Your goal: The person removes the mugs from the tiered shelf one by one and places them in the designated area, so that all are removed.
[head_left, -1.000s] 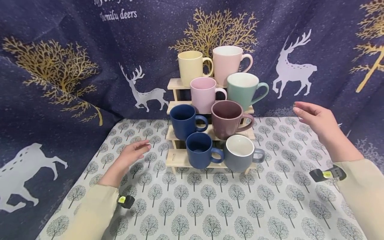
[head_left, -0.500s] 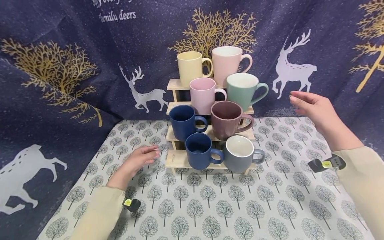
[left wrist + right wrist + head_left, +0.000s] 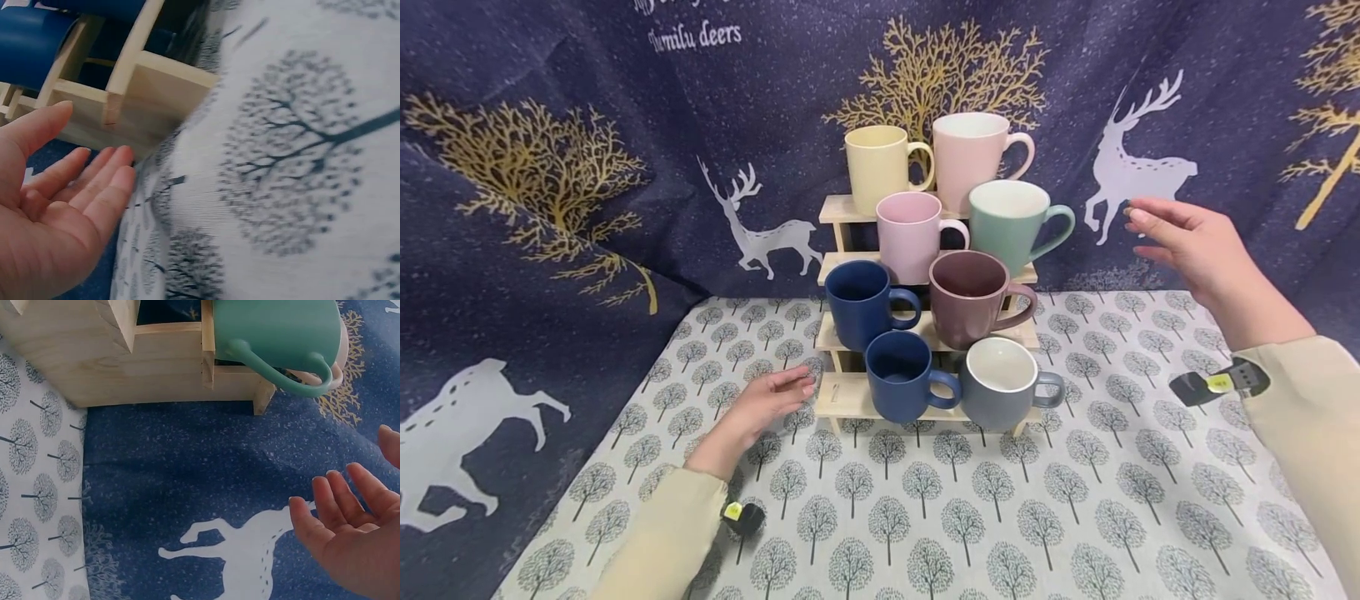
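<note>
A stepped wooden rack (image 3: 842,404) stands on the table, two mugs per tier. On top are a yellow mug (image 3: 877,171) and a tall pink mug (image 3: 966,162); below them a lilac mug (image 3: 908,242) and a green mug (image 3: 1006,225). Lower down sit a navy mug (image 3: 856,308) and a plum mug (image 3: 966,304). The bottom tier bears a blue mug (image 3: 895,387) and a grey mug (image 3: 996,392) with a white inside. My left hand (image 3: 771,404), fingers loosely extended, is beside the rack's lower left end. My right hand (image 3: 1195,242), holding nothing, hovers right of the green mug's handle.
A white cloth (image 3: 925,517) printed with trees covers the table. Behind the rack hangs a dark blue curtain (image 3: 760,100) with deer and golden trees. All mug handles point right.
My left hand has moved right, closer to the rack. My right hand has risen to about the green mug's height. The mugs and rack have stayed put.
</note>
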The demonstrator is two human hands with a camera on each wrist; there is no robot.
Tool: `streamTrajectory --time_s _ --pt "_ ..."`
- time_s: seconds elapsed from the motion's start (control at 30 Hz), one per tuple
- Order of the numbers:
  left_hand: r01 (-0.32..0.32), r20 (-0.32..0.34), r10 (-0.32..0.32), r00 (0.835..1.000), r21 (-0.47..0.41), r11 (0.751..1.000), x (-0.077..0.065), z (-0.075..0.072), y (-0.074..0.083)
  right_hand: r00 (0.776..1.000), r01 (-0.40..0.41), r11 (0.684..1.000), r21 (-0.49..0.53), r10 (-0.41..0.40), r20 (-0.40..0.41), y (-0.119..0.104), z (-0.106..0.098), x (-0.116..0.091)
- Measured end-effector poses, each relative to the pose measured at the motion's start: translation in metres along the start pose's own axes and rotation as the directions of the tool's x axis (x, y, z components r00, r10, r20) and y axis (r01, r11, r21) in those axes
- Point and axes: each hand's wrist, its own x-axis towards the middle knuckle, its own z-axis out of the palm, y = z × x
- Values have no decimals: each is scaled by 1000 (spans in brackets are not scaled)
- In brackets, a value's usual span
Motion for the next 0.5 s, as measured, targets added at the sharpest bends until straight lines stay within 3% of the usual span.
streamTrajectory --time_s 0.27,0.5 --pt "-100 2 100 995 25 995 2 11 -8 1000 9 977 214 -15 27 -5 1 11" --pt "-97 3 97 995 31 995 0 14 -12 999 9 980 198 -17 37 -16 3 23"
